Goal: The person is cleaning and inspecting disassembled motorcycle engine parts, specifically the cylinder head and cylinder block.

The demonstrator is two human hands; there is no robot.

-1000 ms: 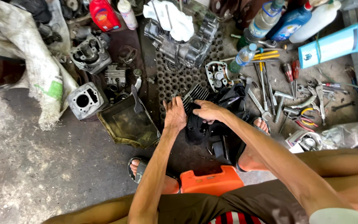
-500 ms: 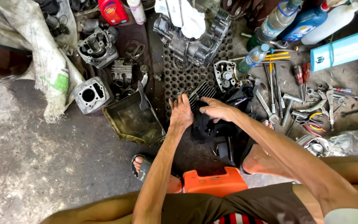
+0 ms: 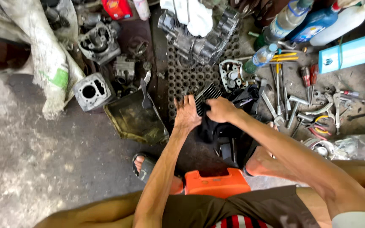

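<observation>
Finned engine cylinder between both hands, tools alongside.

Scattered hand tools, plastic bottles

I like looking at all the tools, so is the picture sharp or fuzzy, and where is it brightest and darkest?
Head view: mostly sharp, the tools on the floor are crisp; soft daylight, no hard shadows; brightest on the white bottle and white rag at the top; darkest around the black part under the left hand and right hand; the edges bend a little, like a wide lens.
</observation>
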